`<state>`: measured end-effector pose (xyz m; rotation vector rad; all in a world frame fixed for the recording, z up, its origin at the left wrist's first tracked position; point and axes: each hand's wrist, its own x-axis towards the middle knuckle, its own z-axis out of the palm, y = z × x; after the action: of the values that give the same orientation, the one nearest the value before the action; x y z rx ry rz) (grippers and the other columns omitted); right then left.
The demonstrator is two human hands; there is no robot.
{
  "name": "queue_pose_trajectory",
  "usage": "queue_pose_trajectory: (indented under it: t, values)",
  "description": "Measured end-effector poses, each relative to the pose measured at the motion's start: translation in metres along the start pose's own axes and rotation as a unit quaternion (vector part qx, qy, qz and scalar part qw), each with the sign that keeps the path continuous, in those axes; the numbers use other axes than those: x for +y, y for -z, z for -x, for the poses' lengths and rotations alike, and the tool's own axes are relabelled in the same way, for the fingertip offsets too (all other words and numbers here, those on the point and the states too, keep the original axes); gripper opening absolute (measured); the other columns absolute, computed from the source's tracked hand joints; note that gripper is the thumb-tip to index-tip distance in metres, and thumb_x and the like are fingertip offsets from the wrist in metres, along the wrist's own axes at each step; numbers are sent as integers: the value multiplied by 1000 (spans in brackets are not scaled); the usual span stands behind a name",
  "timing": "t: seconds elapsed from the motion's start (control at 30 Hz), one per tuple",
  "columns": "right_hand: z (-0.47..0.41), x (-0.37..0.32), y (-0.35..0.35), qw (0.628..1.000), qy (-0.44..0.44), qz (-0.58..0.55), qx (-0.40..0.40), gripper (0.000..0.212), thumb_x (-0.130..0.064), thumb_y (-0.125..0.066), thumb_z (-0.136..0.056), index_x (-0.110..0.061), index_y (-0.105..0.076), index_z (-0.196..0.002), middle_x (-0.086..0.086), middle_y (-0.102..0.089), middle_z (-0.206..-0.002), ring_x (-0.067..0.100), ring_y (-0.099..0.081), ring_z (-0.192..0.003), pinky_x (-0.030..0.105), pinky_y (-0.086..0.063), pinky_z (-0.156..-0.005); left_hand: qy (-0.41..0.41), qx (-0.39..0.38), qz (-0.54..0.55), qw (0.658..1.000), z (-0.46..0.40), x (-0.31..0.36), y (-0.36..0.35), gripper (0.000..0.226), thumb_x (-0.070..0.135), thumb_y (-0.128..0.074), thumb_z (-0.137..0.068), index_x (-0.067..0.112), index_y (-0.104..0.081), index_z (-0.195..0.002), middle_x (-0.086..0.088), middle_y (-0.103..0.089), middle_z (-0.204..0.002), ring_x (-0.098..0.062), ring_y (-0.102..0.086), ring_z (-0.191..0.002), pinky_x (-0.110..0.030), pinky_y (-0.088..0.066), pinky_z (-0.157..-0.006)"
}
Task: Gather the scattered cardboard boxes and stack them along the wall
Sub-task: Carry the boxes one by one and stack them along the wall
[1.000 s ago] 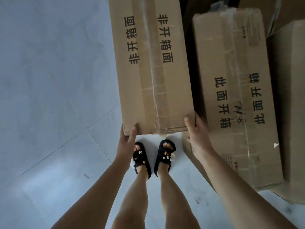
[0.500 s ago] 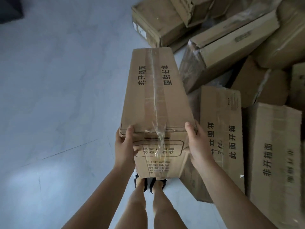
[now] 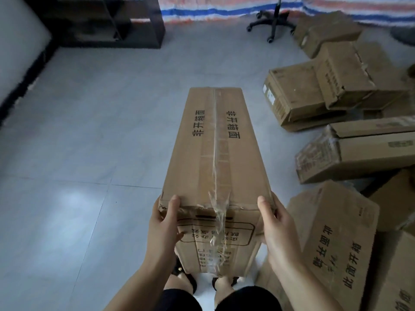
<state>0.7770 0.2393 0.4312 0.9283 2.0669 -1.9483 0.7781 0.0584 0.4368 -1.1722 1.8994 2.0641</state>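
I hold a long cardboard box with a taped seam and black printed characters, lifted off the floor and pointing away from me. My left hand grips its near left corner, thumb on top. My right hand grips the near right corner the same way. To the right lie several scattered cardboard boxes: one with printed characters beside my right arm, a long one behind it, and a pile further back.
Grey tiled floor stretches ahead and left. A white wall with a dark skirting runs along the left. A dark shelf unit stands at the back left, and an office chair base at the back.
I have raised the box from the floor to waist height and the view has tilted up, showing the room ahead. Both hands keep their grip on the near end.
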Motion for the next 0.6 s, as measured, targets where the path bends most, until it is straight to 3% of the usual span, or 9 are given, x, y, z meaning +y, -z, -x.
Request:
queue_pose_trajectory:
  t: [0.13, 0.33, 0.4, 0.5, 0.6]
  values:
    - [15, -21, -50, 999, 13, 11, -50, 18, -34, -55, -93, -43, -59, -108, -34, -62, -91, -23, -55, -82, 41, -47, -98, -7, 37, 44, 998, -4, 15, 50, 24, 36, -54, -92, 21, -57, -110, 5, -67, -85, -9, -62, -81, -48, -50, -84]
    - [48, -53, -145, 989, 59, 61, -122, 20, -34, -54, -94, -52, -52, -84, -37, -57, -82, -13, -53, -82, 47, -48, -96, -16, 87, 118, 989, -20, 42, 137, 17, 35, -53, -93, 24, -56, -104, -3, -66, -94, -11, -61, -83, -44, -51, -78]
    - [58, -61, -173, 985, 77, 67, -141, 19, -33, -53, -95, -51, -53, -86, -36, -55, -87, -12, -52, -82, 44, -49, -94, -18, 97, 137, 986, -25, 53, 161, 15, 33, -53, -93, 23, -56, -103, -1, -65, -87, -12, -61, -78, -49, -51, -82]
    - [74, -65, -226, 977, 102, 80, -171, 15, -33, -52, -95, -44, -57, -105, -31, -57, -92, -12, -51, -85, 42, -49, -93, -32, 120, 161, 979, -37, 68, 209, 14, 33, -53, -93, 22, -57, -102, 0, -64, -85, -12, -63, -73, -51, -52, -83]
    - [90, -67, -276, 968, 115, 96, -202, 13, -34, -51, -95, -46, -52, -101, -32, -55, -94, -13, -50, -84, 44, -49, -95, -50, 154, 182, 970, -46, 82, 252, 8, 32, -52, -94, 27, -57, -98, 4, -64, -85, -5, -64, -65, -44, -52, -77]
